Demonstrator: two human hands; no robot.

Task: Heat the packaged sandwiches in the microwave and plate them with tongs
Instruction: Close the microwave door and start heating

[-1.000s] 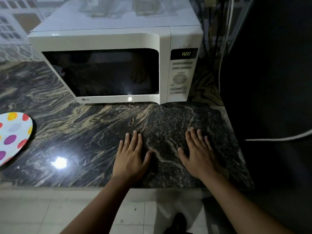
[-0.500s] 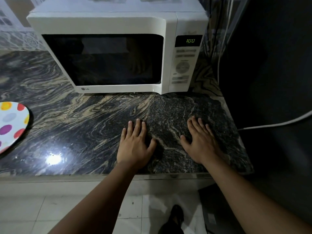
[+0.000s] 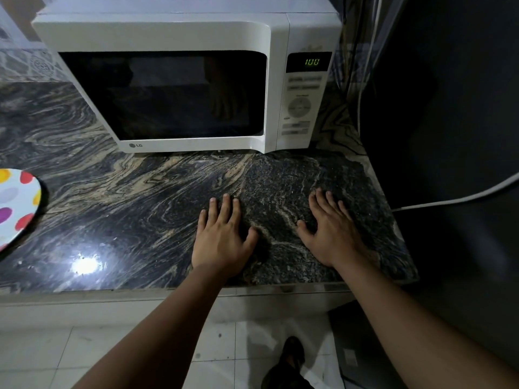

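A white microwave (image 3: 174,35) stands at the back of the dark marbled counter (image 3: 126,209), its door closed and its window dark. Its green display (image 3: 311,62) reads 100. My left hand (image 3: 222,237) lies flat on the counter in front of the microwave, fingers apart, holding nothing. My right hand (image 3: 328,231) rests flat beside it to the right, also empty. A white plate with coloured dots (image 3: 14,203) sits at the left edge of the view. No sandwiches or tongs are visible.
A dark appliance wall (image 3: 449,108) rises just right of the counter, with a white cable (image 3: 460,197) running across it. Cords hang behind the microwave's right side. Pale floor tiles (image 3: 112,346) and a foot lie below the counter edge.
Both hands stay flat on the counter. The view has tilted slightly, so the microwave and hands sit a bit differently in frame.
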